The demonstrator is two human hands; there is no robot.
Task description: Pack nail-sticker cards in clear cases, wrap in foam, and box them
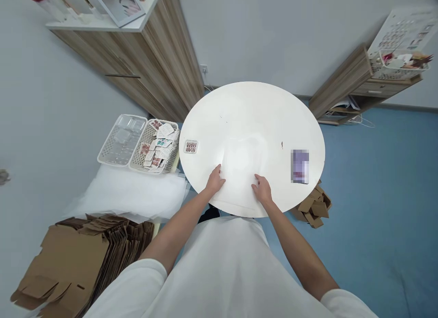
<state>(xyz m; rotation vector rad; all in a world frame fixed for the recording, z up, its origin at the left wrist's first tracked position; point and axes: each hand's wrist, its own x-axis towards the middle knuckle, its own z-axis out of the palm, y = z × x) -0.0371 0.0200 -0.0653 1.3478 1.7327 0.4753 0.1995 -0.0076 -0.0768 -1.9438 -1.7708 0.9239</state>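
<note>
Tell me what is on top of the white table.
The left hand and right hand are at a thin pale sheet; a small tray lies left, a tiny dark bit and blurred purple item right. Anything beneath the hands or purple item is hidden; under the sheet, unclear.

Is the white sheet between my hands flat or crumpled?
Flat: the white sheet lies on the tabletop, faint edges showing, no bunching; whether it's doubled, I can't tell.

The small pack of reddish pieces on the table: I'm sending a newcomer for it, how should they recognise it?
Start from the big white table. Near its left edge, up and left of the left hand and close to the white basket, lies the small pack. Two rows of reddish pieces show in it, and it lies singly, unlike the cards heaped in the basket.
</note>
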